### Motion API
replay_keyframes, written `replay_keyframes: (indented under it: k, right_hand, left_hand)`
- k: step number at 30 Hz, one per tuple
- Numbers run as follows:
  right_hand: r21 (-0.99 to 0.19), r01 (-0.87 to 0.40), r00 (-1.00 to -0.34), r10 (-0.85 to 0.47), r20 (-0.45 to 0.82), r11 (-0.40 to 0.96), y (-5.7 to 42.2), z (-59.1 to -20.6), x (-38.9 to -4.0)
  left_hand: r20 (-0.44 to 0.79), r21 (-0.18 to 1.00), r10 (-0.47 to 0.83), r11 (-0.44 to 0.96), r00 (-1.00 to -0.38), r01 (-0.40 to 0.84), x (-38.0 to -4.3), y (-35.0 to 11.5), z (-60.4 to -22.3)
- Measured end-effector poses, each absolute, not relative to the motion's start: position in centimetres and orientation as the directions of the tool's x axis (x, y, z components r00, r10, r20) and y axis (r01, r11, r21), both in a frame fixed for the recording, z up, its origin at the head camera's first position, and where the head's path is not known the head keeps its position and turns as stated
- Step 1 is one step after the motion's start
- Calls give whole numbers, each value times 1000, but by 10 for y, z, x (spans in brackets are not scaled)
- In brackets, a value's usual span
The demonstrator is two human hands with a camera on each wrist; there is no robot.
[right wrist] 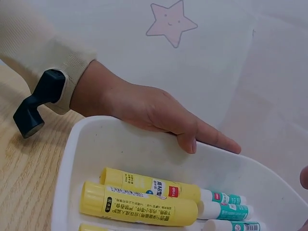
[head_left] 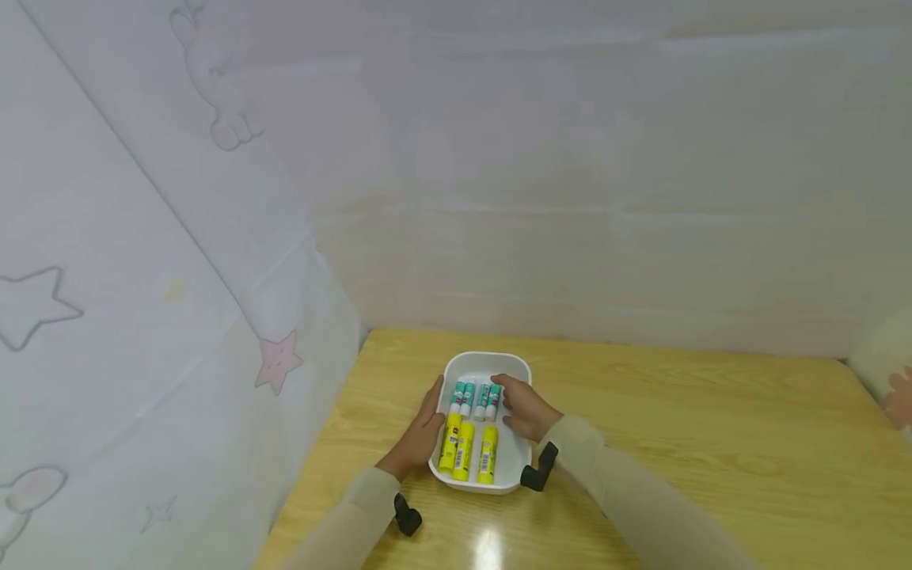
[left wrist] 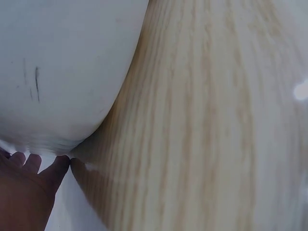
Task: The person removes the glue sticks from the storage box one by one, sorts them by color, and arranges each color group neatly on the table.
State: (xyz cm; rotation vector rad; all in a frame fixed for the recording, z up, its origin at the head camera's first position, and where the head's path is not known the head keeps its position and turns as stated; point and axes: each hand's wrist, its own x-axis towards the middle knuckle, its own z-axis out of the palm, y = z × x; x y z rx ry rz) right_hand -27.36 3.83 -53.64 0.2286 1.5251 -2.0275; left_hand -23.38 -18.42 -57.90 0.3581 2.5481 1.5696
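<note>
A white tray stands on the wooden table, with three yellow glue sticks in its near half. Several smaller green-and-white glue sticks lie at their far ends. My left hand holds the tray's left wall, its thumb over the rim in the right wrist view. Reaching over the right rim, my right hand has its index fingertip near the end of the rightmost green stick; I cannot tell whether it touches. In the left wrist view, the left hand's fingers meet the tray's outer side.
The wooden table spreads widely to the right of the tray. A pale wall covering rises behind it. Another covering with a pink star hangs at the left edge. Black mounts sit on both wrists.
</note>
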Motion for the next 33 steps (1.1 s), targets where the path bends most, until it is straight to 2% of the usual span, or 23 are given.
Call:
replay_keyframes:
  k: [10, 22, 27, 33]
  right_hand:
    - [-784, 589, -794, -319, -517, -196, 27, -539, -276]
    - [-786, 595, -796, -258, -548, -167, 28, -527, -280]
    - [-788, 597, -795, -237, -558, -150, 26, -523, -281]
    - [-789, 602, -791, -225, -569, -126, 25, -523, -280]
  left_hand:
    - [16, 910, 262, 396, -965, 122, -226, -190, -581]
    - [-4, 918, 290, 380, -957, 112, -214, -183, -542]
    - [-21, 925, 298, 368, -954, 94, -217, -186, -548]
    - [-3, 925, 263, 368, -965, 98, -227, -191, -579]
